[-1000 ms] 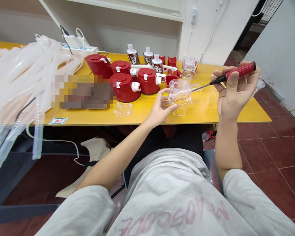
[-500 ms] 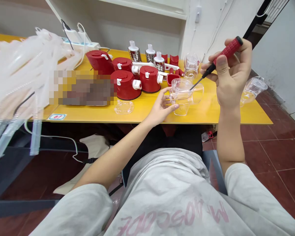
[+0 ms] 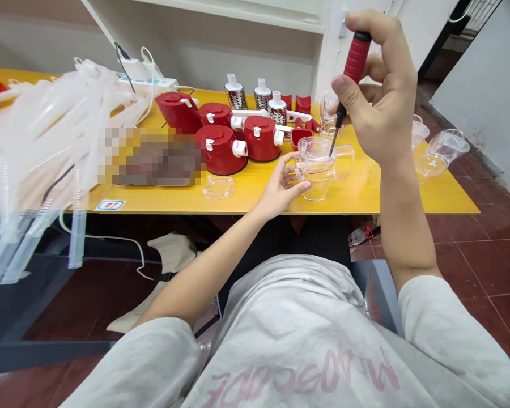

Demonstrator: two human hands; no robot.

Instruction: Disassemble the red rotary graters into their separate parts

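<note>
My left hand [image 3: 283, 190] is wrapped round the left side of a clear plastic grater housing [image 3: 315, 170], which stands on the yellow table near its front edge. My right hand [image 3: 382, 90] grips a screwdriver [image 3: 357, 59] with a red and black handle. Its dark shaft points steeply down, and the tip is at the housing's upper rim. Whether a screw sits under the tip is too small to make out. To the left of my left hand lies a flat clear plastic piece [image 3: 219, 187].
Several red suction bases [image 3: 221, 150] stand left of the housing. Metal grater drums [image 3: 237, 93] and a red tray-like part [image 3: 301, 137] are behind it. More clear housings [image 3: 444, 152] lie at the right edge. Plastic bags [image 3: 55, 136] spill over the table's left front edge [image 3: 174, 212].
My right hand has risen and swung left, turning the screwdriver from a slant to nearly upright. Its tip stays at the housing's rim. My left hand keeps its hold.
</note>
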